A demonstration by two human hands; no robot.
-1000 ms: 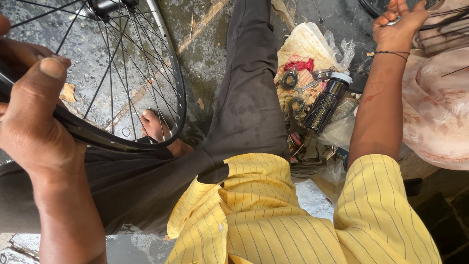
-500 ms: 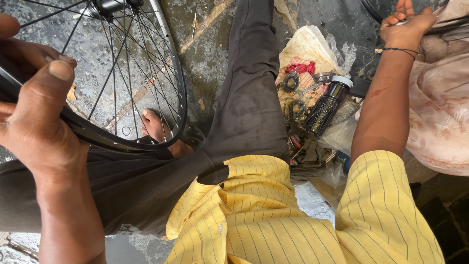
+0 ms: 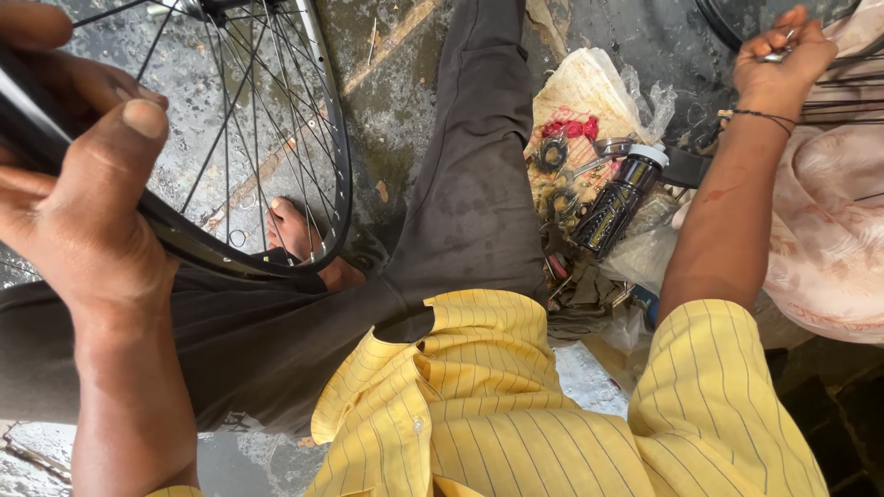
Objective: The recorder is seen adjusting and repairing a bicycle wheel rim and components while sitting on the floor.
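The left hand (image 3: 83, 198) was clamped shut on the rim of the spoked bicycle wheel (image 3: 318, 138), thumb over the top; the wheel stood away from it toward the foot (image 3: 295, 230). The right hand (image 3: 783, 60), well apart at far right, was closed around a small metal tool (image 3: 772, 55) by loose spokes (image 3: 843, 92).

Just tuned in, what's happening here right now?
A person in a yellow striped shirt sits on a wet concrete floor working on a spoked bicycle wheel. The left hand grips the wheel's rim, thumb pressed over it. The right hand is raised at the far side, closed on a small metal part. Between them lies a plastic bag with small parts, a wrench and a dark bottle.
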